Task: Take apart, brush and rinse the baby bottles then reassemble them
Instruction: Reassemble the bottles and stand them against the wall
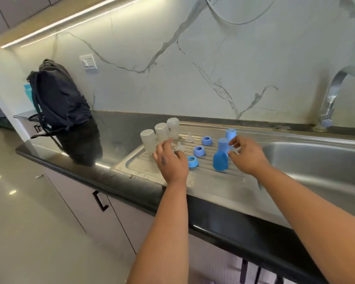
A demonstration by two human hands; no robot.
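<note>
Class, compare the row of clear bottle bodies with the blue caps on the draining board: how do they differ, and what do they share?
The bottle bodies are frosted and see-through; the blue caps are solid coloured. The bottle bodies stand at the draining board's left end, near the left hand; the blue caps stand nearer the sink, by the right hand. Both number three, stand on the ridged steel, and are not assembled.

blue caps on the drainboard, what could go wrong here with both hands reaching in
1. The blue caps stand close together, and the nearest looks tilted. The right hand, right beside them, could knock them over toward the sink.
2. The left hand reaches between the upturned bottles and a small clear nipple; a brush could topple a bottle or flick the nipple away.
3. The drainboard looks wet, so parts may slip.
</note>
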